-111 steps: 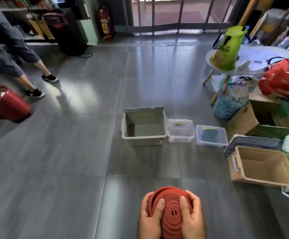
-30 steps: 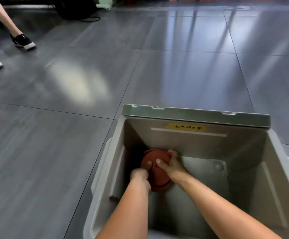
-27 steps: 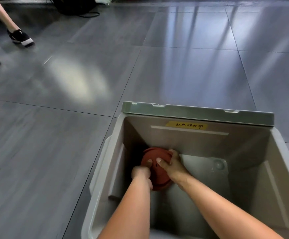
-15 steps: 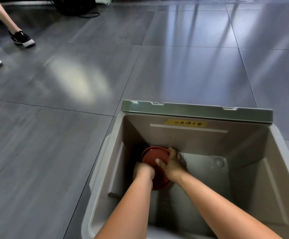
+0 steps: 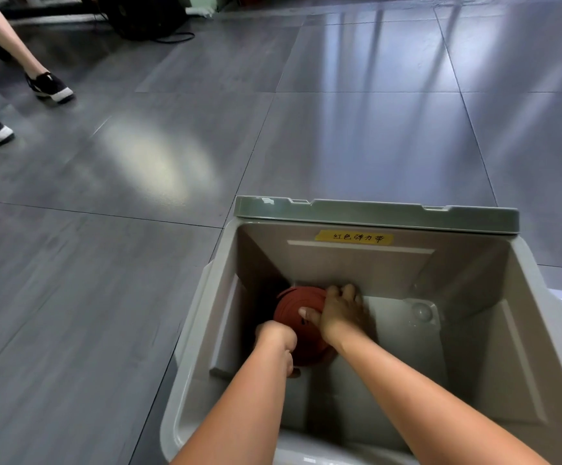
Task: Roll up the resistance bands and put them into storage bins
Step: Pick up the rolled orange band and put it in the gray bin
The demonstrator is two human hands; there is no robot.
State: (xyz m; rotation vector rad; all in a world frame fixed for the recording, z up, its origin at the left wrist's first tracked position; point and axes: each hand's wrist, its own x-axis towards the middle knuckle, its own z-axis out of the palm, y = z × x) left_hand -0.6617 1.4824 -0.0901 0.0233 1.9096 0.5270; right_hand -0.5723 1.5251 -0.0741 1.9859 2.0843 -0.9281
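Little differs from half a second ago: the rolled red band (image 5: 289, 302) stays in the far-left corner of the storage bin (image 5: 356, 266). We see it standing on edge, flat face tilted up toward us, axis roughly front to back. Our right hand (image 5: 340, 312) clasps its far rim, thumb across the face. Our left hand (image 5: 276, 338) seems to grip its near edge, fingers hidden.

One bin (image 5: 356, 266), one band (image 5: 291, 305), two hands (image 5: 275, 340) (image 5: 340, 312)
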